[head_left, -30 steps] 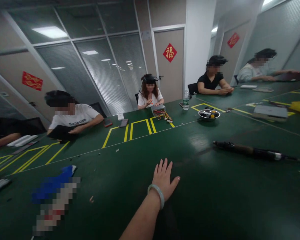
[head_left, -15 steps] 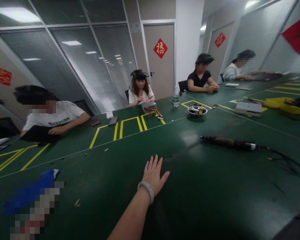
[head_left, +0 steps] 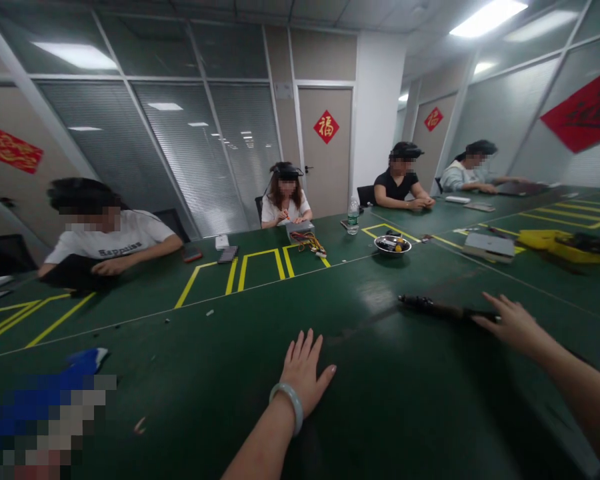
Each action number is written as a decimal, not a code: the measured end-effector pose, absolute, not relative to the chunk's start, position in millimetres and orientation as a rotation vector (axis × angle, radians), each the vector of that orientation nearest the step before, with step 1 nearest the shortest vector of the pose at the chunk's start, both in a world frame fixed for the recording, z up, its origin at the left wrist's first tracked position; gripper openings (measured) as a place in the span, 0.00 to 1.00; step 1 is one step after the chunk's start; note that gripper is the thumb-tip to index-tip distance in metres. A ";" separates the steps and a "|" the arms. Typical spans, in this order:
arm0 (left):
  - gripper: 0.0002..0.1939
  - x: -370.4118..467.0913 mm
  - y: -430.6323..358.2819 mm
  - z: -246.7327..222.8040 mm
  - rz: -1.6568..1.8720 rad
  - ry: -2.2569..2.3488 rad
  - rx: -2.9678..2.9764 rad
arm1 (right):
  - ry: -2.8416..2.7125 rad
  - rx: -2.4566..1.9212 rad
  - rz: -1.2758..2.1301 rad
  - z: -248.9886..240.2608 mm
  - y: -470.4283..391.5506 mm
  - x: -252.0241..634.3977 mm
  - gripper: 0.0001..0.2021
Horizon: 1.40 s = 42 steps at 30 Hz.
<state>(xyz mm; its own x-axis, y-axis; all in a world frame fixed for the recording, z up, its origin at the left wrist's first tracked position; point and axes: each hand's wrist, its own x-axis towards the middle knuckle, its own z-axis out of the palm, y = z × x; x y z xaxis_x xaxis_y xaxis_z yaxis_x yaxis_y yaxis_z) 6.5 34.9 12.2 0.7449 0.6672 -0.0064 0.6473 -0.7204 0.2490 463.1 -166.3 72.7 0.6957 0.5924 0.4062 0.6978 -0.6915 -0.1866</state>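
My left hand [head_left: 303, 373], with a pale green bangle [head_left: 291, 405] at the wrist, lies flat on the green table [head_left: 205, 413], its fingers spread and nothing in them. On the right, my right hand [head_left: 515, 328] is over the rear part of a black electric screwdriver [head_left: 437, 308]. Its fingers are apart; whether they touch the tool I cannot tell. The screwdriver lies on its side, tip to the left, its back end and cord mostly hidden by the hand and forearm.
A metal bowl [head_left: 393, 245] of small items and a water bottle [head_left: 353, 217] stand farther back. A grey box [head_left: 489, 247] and yellow tray [head_left: 570, 248] are at right. A blue package [head_left: 45, 387] lies at left. Several people sit around; one handles a power supply [head_left: 300, 231].
My right hand has come in from the right and reached over the electric screwdriver. My left hand stays flat on the table. The camera has tilted upward a little.
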 end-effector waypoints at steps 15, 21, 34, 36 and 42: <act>0.38 4.6 31.5 19.8 0.168 1.018 2.602 | -1.205 -2.483 -0.210 -17.5 -175.6 514.6 0.25; 0.36 6.8 26.1 35.3 0.382 0.964 2.656 | -1.413 -2.366 -0.093 -9.0 -137.8 445.0 0.24; 0.31 6.2 24.4 38.1 0.616 0.954 2.724 | -1.908 -1.856 0.283 35.3 -26.3 180.5 0.22; 0.27 5.7 27.2 38.1 0.588 0.998 2.706 | -1.937 -1.816 0.318 36.3 -26.8 177.1 0.28; 0.26 5.2 28.3 44.2 0.490 1.035 2.711 | -1.877 -2.036 0.103 45.2 -61.0 215.0 0.32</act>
<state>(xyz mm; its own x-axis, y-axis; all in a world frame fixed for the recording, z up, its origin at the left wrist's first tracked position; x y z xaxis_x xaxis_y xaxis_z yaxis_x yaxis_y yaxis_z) 5.2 28.3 44.2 0.7002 0.6745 0.2340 0.6086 -0.7353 0.2982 215.0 -61.0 45.2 0.1111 0.9750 0.1923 0.9481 -0.0460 -0.3146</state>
